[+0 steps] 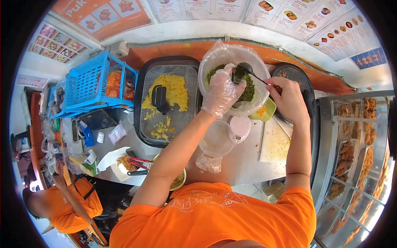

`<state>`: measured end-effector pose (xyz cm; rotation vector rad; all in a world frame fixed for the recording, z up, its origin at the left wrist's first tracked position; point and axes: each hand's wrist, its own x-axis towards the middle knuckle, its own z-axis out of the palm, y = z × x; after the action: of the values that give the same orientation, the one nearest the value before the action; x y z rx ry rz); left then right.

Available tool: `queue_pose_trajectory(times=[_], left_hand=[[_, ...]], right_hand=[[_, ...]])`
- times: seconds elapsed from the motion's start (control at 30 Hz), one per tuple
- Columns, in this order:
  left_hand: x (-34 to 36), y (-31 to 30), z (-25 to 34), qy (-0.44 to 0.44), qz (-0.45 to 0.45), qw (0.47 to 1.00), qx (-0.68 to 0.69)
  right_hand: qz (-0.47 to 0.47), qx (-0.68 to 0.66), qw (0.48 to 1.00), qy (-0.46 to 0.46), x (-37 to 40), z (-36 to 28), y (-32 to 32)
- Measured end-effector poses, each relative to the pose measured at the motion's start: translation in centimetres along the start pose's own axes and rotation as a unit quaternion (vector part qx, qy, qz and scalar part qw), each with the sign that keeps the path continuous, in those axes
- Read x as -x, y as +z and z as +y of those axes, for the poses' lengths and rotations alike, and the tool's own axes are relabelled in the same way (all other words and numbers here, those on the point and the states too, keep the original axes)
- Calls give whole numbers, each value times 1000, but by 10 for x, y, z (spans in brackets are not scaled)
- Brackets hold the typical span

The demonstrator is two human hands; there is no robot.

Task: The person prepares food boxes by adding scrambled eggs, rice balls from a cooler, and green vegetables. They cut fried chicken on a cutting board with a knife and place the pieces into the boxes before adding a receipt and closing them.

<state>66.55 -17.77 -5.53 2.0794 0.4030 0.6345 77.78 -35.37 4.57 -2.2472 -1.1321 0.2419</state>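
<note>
Left hand (224, 91): gloved, our fingers curl round a small dark object (238, 74), unclear in shape
Right hand (286, 93): we pinch the black spoon (245, 67) by its handle, its head beside our left fingers, above chopped greens (248, 91)
Orange poster (105, 31): we read "Puko"; menu sheets (289, 16) too small

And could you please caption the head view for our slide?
Right hand holding a black spoon beside the gloved left hand over chopped greens.
</note>
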Motion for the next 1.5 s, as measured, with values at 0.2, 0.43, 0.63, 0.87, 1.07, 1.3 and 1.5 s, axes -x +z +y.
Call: queue_pose_trajectory(times=[0.2,0.43,0.63,0.87,1.07,1.3,1.5], left_hand=[[5,1,-8,-2,34,999,3],[12,-7,0,25,96,995,31],[18,4,-10,24,87,994,63],[35,-41,13,81,138,983,-88],[88,-112,41,34,175,984,9],[174,-187,34,-41,230,970,67],[236,-225,20,-52,172,984,1]], right_hand=[[-10,-2,996,87,-2,3,0],[126,59,981,-135,-16,0,49],[98,92,964,-227,-32,-8,84],[126,100,951,-264,-40,14,98],[188,134,948,-221,-25,20,123],[237,125,942,-202,-9,0,114],[207,10,961,-180,54,-100,95]])
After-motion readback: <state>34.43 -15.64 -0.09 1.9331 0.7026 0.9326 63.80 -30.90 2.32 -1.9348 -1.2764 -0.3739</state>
